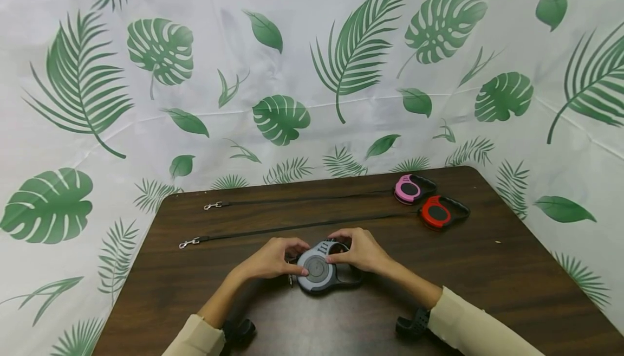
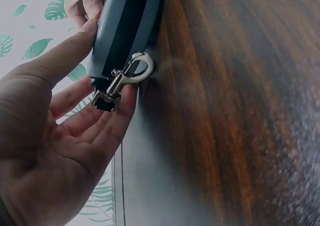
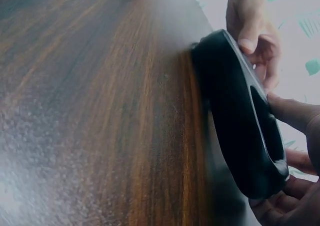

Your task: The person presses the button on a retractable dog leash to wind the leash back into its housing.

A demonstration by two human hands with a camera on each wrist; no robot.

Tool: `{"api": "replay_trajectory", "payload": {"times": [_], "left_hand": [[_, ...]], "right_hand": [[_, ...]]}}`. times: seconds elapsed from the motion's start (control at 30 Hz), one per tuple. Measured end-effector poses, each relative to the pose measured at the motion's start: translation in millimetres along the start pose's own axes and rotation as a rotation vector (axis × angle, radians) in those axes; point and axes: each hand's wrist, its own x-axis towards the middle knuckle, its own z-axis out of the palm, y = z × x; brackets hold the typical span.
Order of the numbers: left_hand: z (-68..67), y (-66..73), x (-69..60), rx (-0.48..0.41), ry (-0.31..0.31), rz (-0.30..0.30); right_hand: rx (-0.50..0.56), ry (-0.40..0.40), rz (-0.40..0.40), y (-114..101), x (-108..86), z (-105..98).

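At the middle of the table, the grey leash sits between two hands, its round face toward the person and its handle to the right. The left hand pinches its left side, thumb on the face, fingers behind; the right hand pinches it near the handle, thumb likewise on the face, fingers curled at the far edge. Whether its underside touches the table is hard to tell. Its clip hangs just outside the casing by the left fingers, so those are best held clear of the hook. Light, even thumb pressure should suit the smooth casing, with the right hand bearing most of the weight, as the handle looks the surer hold. Beyond lie the pink leash and red leash, cords stretched leftward; working on their near side should avoid snags.
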Motion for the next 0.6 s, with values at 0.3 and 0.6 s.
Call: {"api": "replay_trajectory", "payload": {"times": [0.3,0.6], "left_hand": [[1.7,1.4,-0.5,0.015,0.006,-0.013],[2.6,-1.9,-1.1,0.016,-0.002,-0.007]], "right_hand": [[-0.030,0.015,0.011,2.6,-0.4,2.0],[-0.067,0.020,0.013,3.3,-1.7,3.1]]}}
